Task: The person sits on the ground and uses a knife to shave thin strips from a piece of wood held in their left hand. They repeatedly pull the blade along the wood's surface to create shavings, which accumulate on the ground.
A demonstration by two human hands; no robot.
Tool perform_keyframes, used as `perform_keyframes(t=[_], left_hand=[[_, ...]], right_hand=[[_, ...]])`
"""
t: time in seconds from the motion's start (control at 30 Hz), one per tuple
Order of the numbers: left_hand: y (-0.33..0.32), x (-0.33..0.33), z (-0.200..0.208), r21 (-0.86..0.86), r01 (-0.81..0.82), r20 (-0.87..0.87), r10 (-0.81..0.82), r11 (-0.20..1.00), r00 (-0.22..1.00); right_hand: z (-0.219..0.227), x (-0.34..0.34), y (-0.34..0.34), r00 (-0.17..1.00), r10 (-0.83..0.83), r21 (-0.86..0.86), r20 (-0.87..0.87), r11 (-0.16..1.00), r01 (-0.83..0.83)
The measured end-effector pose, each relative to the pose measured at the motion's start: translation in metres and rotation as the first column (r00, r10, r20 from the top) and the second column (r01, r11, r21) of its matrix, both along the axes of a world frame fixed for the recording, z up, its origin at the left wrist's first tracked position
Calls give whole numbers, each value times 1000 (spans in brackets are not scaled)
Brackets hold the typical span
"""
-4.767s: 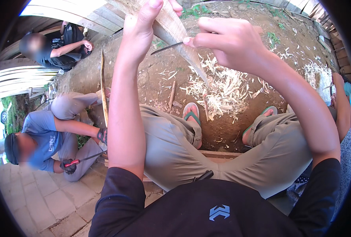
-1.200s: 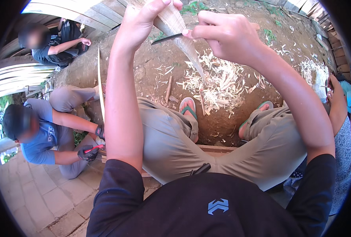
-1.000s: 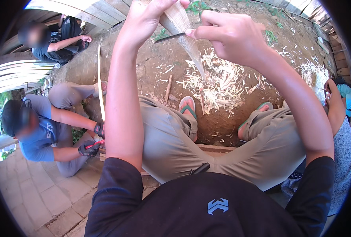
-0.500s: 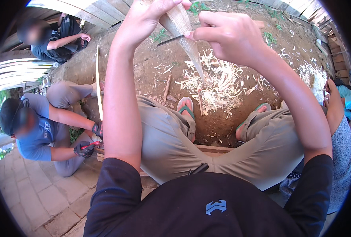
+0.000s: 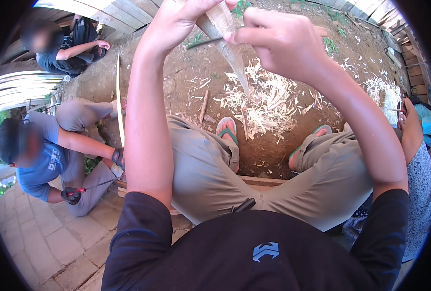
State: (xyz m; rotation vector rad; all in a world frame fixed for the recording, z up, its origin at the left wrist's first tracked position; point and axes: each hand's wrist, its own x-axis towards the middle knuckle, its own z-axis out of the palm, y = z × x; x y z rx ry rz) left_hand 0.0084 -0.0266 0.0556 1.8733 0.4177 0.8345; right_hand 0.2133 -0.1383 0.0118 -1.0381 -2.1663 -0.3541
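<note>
Versus the earlier frame, the knife (image 5: 203,43) sits slightly higher across the wood (image 5: 233,54); a co-worker's gloved hand (image 5: 71,195) is farther back. Left hand (image 5: 179,24) clasps the wood, fingers partly cropped. Right hand (image 5: 286,43) curls round the knife. Wood's narrow tip points down toward shavings (image 5: 269,99).

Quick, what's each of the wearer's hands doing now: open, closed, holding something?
Left hand: closed, holding a tapered piece of wood.
Right hand: closed, holding a dark-bladed knife.
</note>
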Motion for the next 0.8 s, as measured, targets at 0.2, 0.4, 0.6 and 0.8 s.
perform_keyframes(t=[0.2, 0.4, 0.6, 0.8], left_hand=[[2, -3, 0, 1, 6, -39, -6, 1000, 999], [-1, -2, 1, -32, 25, -65, -27, 999, 998], [-4, 0, 4, -32, 41, -11, -41, 999, 999], [-6, 2, 7, -57, 59, -17, -60, 997, 998]], right_hand=[[-3, -4, -5, 999, -44, -37, 5, 998, 44], [-4, -7, -5, 1000, -9, -5, -15, 1000, 9], [-2, -9, -6, 1000, -28, -4, 12, 1000, 28], [-8, -5, -2, 996, -14, -80, -84, 997, 7]])
